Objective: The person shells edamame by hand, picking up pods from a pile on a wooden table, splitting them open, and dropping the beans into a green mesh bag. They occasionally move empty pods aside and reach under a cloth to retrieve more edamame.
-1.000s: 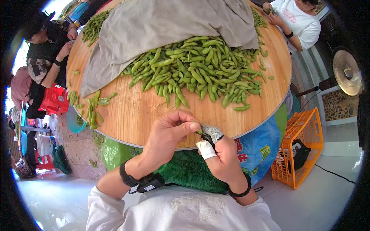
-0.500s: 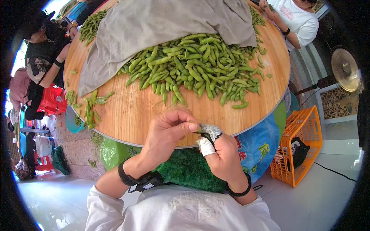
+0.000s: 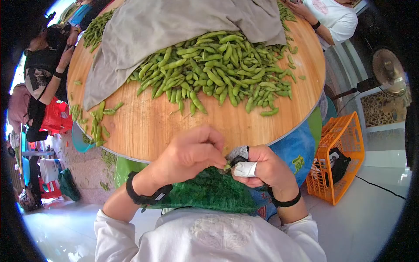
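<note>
Between my two hands a small bit of green soybean pod point(image 3: 227, 167) shows, mostly hidden by fingers. My left hand point(image 3: 187, 153) is closed, thumb and forefinger pinching at it from the left. On the other side my right hand point(image 3: 267, 165) is closed too, its wrapped thumb and forefinger pressed around the pod. White tape point(image 3: 245, 169) covers that thumb, and a grey sleeve point(image 3: 238, 152) covers the forefinger. Both hands hang over the table's near edge, in front of a large heap of green soybean pods point(image 3: 209, 70).
A grey cloth point(image 3: 174, 26) covers the back of the heap on the round wooden table point(image 3: 144, 126). Loose pods point(image 3: 99, 124) lie at the left. An orange crate point(image 3: 336, 157) and a fan point(image 3: 388, 72) stand right. People sit at left point(image 3: 48, 65) and right point(image 3: 334, 22).
My left hand has moved slightly down, its fingers lower against the right hand. My right hand has shifted right and turned, with its wrapped thumb now facing up. The view has shifted a little.
</note>
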Demonstrator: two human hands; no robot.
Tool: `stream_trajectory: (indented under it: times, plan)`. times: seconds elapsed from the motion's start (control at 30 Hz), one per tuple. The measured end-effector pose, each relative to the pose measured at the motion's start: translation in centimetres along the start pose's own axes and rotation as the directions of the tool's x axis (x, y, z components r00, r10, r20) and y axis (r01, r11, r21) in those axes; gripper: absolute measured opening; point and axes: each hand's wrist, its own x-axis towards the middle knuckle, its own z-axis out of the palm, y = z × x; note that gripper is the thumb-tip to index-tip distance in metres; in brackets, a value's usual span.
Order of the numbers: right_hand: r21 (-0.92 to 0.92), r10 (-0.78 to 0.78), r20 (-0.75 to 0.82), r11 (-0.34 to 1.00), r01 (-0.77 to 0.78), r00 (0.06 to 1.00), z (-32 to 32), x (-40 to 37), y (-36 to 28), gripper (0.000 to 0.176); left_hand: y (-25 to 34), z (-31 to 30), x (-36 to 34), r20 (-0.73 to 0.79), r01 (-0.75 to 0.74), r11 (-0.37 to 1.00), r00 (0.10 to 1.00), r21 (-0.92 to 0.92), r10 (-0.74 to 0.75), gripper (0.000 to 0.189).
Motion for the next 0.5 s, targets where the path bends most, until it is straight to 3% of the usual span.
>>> stream_trajectory:
  times: [0.03,0.07,0.13,0.17,0.23,0.27,0.33,0.37,0.43,0.47,0.5]
  plan:
    - [0.010,0.033,0.011,0.999,-0.033,0.999,-0.3,0.0,-0.1,0.008,-0.1,0.0,0.1,0.022,-0.114,0.975,0.994,0.189,0.111,0.014]
    - [0.007,0.033,0.010,0.999,-0.033,0.999,-0.4,0.0,0.0,0.008,0.3,0.2,0.1,0.019,-0.116,0.975,0.993,0.190,0.114,0.014]
    - [-0.065,0.000,-0.033,0.998,-0.002,0.999,-0.5,-0.1,0.4,0.009,1.5,0.6,0.0,0.070,-0.097,0.898,0.995,0.428,0.075,0.014]
    - [-0.069,0.001,-0.028,0.998,-0.003,1.000,-0.4,-0.1,0.5,0.009,1.7,0.9,-0.1,0.064,-0.094,0.897,0.995,0.432,0.074,0.014]
    - [-0.388,-0.207,-0.089,0.908,0.157,0.974,0.0,0.2,0.8,0.015,1.9,1.3,-0.5,0.058,-0.152,0.828,0.988,0.540,0.143,0.015]
    - [-0.396,-0.210,-0.064,0.903,0.168,0.976,0.2,0.4,1.1,0.015,1.8,1.4,-0.7,0.016,-0.170,0.872,0.983,0.459,0.183,0.015]
    - [-0.638,-0.495,0.033,0.659,0.399,0.868,0.3,0.6,2.2,0.021,2.7,1.1,-1.6,-0.039,-0.098,0.877,0.990,0.471,0.132,0.016]
    - [-0.635,-0.495,0.049,0.654,0.410,0.867,0.3,0.4,2.4,0.021,3.3,1.0,-1.9,-0.081,-0.039,0.889,0.993,0.457,0.085,0.016]
    - [-0.911,-0.338,0.033,0.378,0.168,0.941,0.3,-0.4,2.0,0.021,4.2,-0.9,-2.7,-0.121,0.045,0.863,0.992,0.503,0.019,0.016]
    - [-0.959,-0.212,-0.012,0.278,0.048,0.977,0.9,-0.8,1.1,0.021,4.1,-2.4,-2.9,-0.162,0.159,0.802,0.984,0.576,-0.079,0.017]
    - [-0.960,-0.214,-0.003,0.274,0.057,0.977,0.8,-0.8,1.1,0.021,4.0,-3.5,-2.7,-0.212,0.269,0.722,0.962,0.637,-0.172,0.018]
